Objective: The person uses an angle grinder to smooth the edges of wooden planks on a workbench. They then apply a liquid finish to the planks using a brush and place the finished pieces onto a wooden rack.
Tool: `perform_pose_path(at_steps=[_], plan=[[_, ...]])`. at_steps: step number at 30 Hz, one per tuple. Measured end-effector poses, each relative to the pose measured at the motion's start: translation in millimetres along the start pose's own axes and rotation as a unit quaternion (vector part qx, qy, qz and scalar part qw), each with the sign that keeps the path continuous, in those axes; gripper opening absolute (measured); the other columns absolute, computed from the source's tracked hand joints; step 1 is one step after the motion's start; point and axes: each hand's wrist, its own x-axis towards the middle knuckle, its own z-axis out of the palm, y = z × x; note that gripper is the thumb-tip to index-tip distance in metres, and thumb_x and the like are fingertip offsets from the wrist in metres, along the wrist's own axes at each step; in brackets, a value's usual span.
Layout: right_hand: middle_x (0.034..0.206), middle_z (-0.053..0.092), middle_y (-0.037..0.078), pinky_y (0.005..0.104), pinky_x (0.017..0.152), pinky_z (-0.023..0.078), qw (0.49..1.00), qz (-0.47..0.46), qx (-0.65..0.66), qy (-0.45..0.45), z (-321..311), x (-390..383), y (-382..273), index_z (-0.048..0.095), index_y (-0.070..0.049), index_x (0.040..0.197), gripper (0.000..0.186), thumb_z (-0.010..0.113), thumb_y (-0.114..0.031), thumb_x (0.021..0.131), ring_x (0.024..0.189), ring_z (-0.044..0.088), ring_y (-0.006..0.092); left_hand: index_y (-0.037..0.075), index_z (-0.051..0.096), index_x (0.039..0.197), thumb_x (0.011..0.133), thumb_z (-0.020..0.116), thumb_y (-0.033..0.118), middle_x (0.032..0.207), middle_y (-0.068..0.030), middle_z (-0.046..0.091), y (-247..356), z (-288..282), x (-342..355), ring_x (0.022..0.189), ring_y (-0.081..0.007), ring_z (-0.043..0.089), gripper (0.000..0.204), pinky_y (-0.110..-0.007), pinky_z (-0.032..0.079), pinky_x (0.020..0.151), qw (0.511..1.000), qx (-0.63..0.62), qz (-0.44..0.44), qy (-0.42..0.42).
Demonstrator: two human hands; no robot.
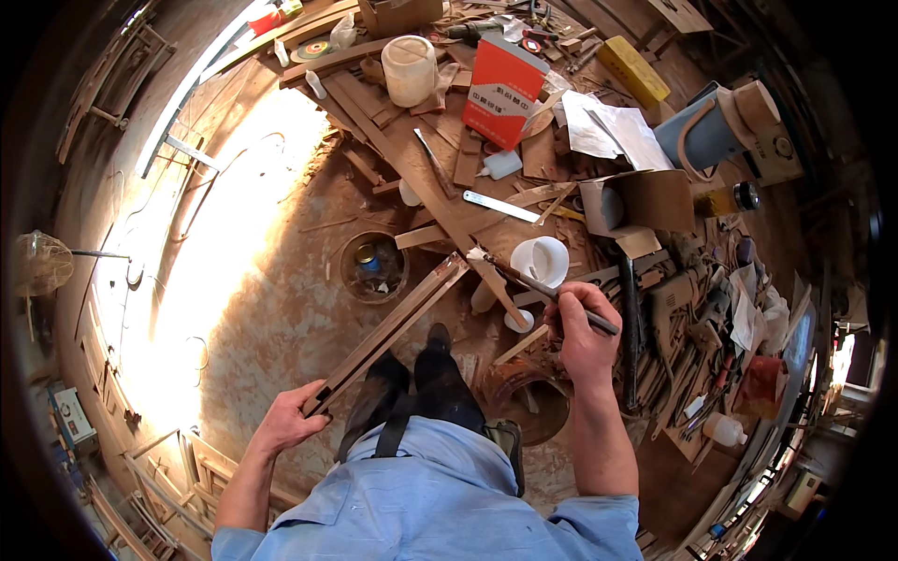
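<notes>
My left hand [290,421] is closed on the lower end of a long wooden piece [388,323] that has a slot near that end. The piece slants up and right from my hand, its far end by the bench edge. Between the fingers of my right hand [587,337] is a slim brush [528,280] with a dark handle. White stuff coats its tip, which is close to the wooden piece's far end; whether they touch I cannot tell. Just beyond the brush stands a white plastic cup [540,258], and a small white round lid [519,322] lies nearer me.
Wood scraps and tools crowd the bench, with a steel ruler [502,207], a red-and-white box [503,92], an open cardboard box [645,201] and a blue jug [697,131]. On the floor sits a round container [374,268]; a brown bucket [531,411] stands beside my legs.
</notes>
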Motion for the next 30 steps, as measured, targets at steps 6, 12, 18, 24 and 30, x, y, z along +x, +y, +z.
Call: perform_pose_path(at_steps=[6, 12, 18, 24, 30], plan=[[0.078, 0.063, 0.008, 0.0258, 0.063, 0.046, 0.978, -0.138, -0.134, -0.078, 9.4, -5.2, -2.1, 0.064, 0.002, 0.091, 0.006, 0.066, 0.001, 0.086, 0.068, 0.059, 0.0148, 0.000, 0.056, 0.133, 0.074, 0.071, 0.013, 0.105, -0.0154, 0.069, -2.5, 2.3, 1.1, 0.091, -0.0182, 0.065, 0.063, -0.030, 0.052, 0.084, 1.000, -0.020, -0.012, 0.014], [0.079, 0.064, 0.011, 0.0302, 0.064, 0.049, 0.962, -0.179, -0.187, -0.084, 17.1, -5.9, -5.6, 0.063, 0.000, 0.089, 0.009, 0.070, 0.000, 0.083, 0.069, 0.062, 0.0228, 0.000, 0.056, 0.132, 0.074, 0.071, 0.013, 0.105, -0.0155, 0.069, 0.2, 1.7, 1.6, 0.092, -0.0183, 0.065, 0.061, -0.030, 0.052, 0.084, 1.000, -0.010, -0.010, 0.009], [0.078, 0.064, 0.012, 0.0328, 0.060, 0.049, 0.948, -0.223, -0.194, -0.115, 25.0, -12.4, -10.8, 0.063, -0.001, 0.088, 0.011, 0.071, 0.001, 0.080, 0.066, 0.062, 0.0265, 0.001, 0.060, 0.128, 0.075, 0.069, 0.009, 0.091, -0.0045, 0.061, 0.1, 5.0, 3.0, 0.081, -0.0123, 0.056, 0.055, -0.026, 0.047, 0.074, 0.999, -0.022, 0.018, 0.025], [0.076, 0.064, 0.012, 0.0316, 0.059, 0.048, 0.942, -0.242, -0.190, -0.131, 27.0, -16.6, -13.0, 0.063, 0.000, 0.087, 0.012, 0.071, 0.002, 0.080, 0.066, 0.062, 0.0255, 0.001, 0.061, 0.127, 0.076, 0.068, 0.008, 0.084, 0.0022, 0.056, 3.4, 6.1, 5.0, 0.075, -0.0087, 0.050, 0.052, -0.024, 0.043, 0.067, 0.999, -0.039, 0.012, 0.021], [0.074, 0.063, 0.005, 0.0243, 0.053, 0.046, 0.999, 0.006, -0.023, -0.039, 14.9, -17.0, -6.1, 0.064, 0.001, 0.091, 0.008, 0.061, -0.006, 0.094, 0.061, 0.059, 0.0104, 0.001, 0.058, 0.131, 0.075, 0.070, 0.011, 0.098, -0.0090, 0.065, 3.8, 1.9, 5.1, 0.086, -0.0153, 0.060, 0.058, -0.028, 0.049, 0.079, 1.000, -0.022, -0.001, 0.009]])
